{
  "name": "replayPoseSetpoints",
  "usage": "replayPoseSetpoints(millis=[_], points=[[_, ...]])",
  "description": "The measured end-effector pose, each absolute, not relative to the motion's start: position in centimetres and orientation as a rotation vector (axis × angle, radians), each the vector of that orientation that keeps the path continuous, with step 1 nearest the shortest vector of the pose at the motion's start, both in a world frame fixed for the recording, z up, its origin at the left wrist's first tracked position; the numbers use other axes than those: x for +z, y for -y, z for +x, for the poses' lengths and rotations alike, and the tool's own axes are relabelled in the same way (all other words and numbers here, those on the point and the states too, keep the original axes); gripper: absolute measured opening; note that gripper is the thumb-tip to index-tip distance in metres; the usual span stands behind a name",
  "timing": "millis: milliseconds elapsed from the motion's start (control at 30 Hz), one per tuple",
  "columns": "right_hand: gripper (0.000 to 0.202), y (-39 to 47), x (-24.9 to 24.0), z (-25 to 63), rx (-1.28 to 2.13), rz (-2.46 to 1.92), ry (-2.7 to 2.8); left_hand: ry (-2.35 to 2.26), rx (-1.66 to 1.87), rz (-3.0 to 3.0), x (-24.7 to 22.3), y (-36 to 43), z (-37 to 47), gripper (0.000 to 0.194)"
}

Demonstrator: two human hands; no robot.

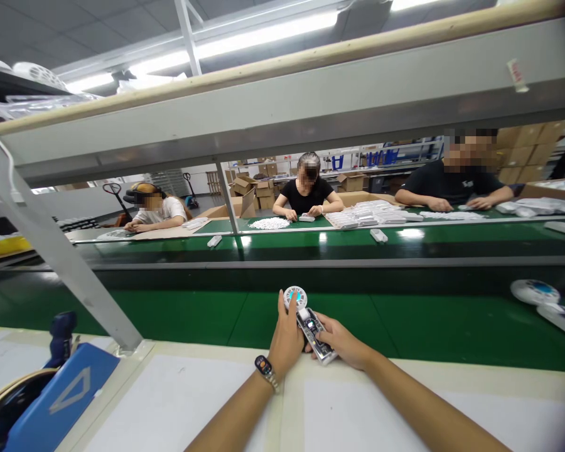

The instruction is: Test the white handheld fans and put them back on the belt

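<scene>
Above a green conveyor point(193, 314), workshop room behind, left hand point(287, 339) and right hand point(341, 342) gripping a small fan point(316, 336).

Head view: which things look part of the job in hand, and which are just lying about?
In hand, likely:
- handheld fan, see-through handle
- left grip by its head, right grip on the handle

Lying about:
- second fan, far right, untouched; role unclear
- blue item, lower left
- white pieces along the far belt
</scene>
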State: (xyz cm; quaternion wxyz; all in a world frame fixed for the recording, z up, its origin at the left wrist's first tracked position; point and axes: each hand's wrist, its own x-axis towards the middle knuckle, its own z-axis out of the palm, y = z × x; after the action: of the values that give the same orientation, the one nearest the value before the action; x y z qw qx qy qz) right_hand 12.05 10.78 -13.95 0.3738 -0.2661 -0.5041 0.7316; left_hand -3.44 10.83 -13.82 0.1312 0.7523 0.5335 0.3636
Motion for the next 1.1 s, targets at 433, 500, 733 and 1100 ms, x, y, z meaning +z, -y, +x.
replayPoseSetpoints(millis=[433, 500, 733, 1100], points=[[0.048, -10.59, -13.70, 12.06, 1.865, -0.682, 1.308, -1.619, 0.958, 2.225, -13.52, -10.77, -3.47, 0.066], [0.049, -10.57, -13.67, 12.03, 1.866, -0.683, 1.308, -1.610, 0.962, 2.232, -13.51, -10.79, -3.49, 0.066], [0.051, -10.70, -13.79, 11.95, 1.874, -0.678, 1.291, -1.629, 0.935, 2.193, -13.32, -10.62, -3.38, 0.066], [0.059, -10.51, -13.83, 11.38, 1.768, -0.794, 1.162, -1.580, 0.944, 2.177, -13.33, -10.72, -3.42, 0.067]])
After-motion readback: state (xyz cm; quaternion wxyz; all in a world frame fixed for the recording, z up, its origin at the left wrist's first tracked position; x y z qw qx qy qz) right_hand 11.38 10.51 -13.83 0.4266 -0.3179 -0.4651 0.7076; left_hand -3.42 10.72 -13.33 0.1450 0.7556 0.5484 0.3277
